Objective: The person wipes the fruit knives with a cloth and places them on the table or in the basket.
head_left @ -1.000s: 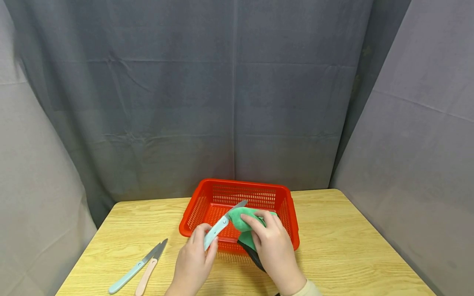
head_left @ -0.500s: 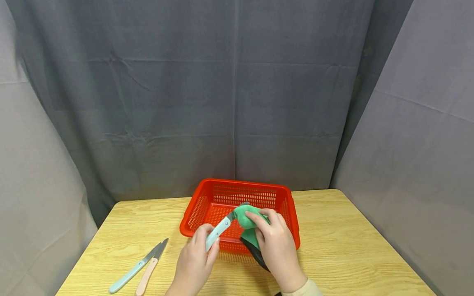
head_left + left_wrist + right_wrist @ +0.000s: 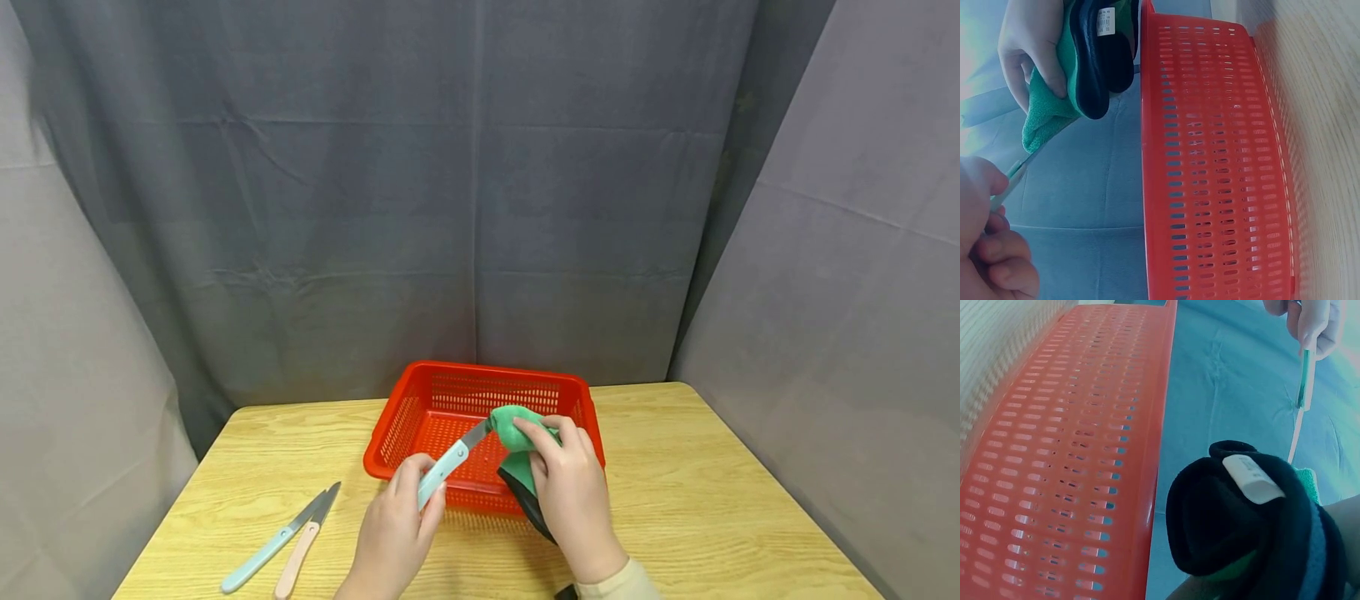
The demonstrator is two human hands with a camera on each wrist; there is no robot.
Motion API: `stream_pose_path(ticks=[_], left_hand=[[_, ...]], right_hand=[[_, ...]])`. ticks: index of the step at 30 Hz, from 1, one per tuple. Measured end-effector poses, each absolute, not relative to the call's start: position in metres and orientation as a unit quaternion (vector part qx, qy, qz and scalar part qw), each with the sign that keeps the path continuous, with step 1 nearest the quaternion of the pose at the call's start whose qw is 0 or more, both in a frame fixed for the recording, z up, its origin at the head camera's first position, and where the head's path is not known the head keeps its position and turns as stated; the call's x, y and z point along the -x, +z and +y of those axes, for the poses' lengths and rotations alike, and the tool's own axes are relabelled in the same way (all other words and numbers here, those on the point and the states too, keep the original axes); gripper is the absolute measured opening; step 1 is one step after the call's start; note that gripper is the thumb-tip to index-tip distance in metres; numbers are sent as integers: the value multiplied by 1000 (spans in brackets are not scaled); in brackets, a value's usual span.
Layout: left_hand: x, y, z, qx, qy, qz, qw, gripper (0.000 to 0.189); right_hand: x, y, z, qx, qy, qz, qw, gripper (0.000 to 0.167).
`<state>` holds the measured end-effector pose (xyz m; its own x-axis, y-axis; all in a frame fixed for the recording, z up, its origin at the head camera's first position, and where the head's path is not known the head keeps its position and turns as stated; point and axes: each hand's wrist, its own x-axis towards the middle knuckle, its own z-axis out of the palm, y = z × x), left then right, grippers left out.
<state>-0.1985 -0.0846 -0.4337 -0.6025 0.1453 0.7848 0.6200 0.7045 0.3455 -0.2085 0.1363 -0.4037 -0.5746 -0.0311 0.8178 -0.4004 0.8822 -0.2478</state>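
My left hand (image 3: pixel 393 529) grips the pale blue handle of a knife (image 3: pixel 444 475), its blade slanting up and right above the basket. In my right hand (image 3: pixel 573 496) a green cloth (image 3: pixel 517 429) with a black edge is pinched round the blade's far end, so the tip is hidden. The cloth's dark border (image 3: pixel 1210 519) with a white label hangs below the fingers in the right wrist view. Beneath both hands stands a red perforated basket (image 3: pixel 487 375).
At the left of the wooden table (image 3: pixel 712 500) lie a second pale blue knife (image 3: pixel 262 558) and a pink-handled knife (image 3: pixel 298 558), their blades crossing near the tips. Grey curtains (image 3: pixel 337 208) enclose the table at the back and sides.
My right hand has slid the cloth up and right along the blade toward its tip, baring more metal near the handle. The left hand has barely moved.
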Motion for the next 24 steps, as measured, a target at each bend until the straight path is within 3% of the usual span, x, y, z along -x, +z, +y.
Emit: stream_pose_path(ticks=[12, 24], left_hand=[[199, -434, -84, 206, -315, -849, 370, 32], [198, -431, -85, 179, -322, -860, 353, 32]], right_hand=[[208, -402, 141, -124, 211, -846, 474, 55], [207, -400, 140, -120, 212, -853, 461, 53]])
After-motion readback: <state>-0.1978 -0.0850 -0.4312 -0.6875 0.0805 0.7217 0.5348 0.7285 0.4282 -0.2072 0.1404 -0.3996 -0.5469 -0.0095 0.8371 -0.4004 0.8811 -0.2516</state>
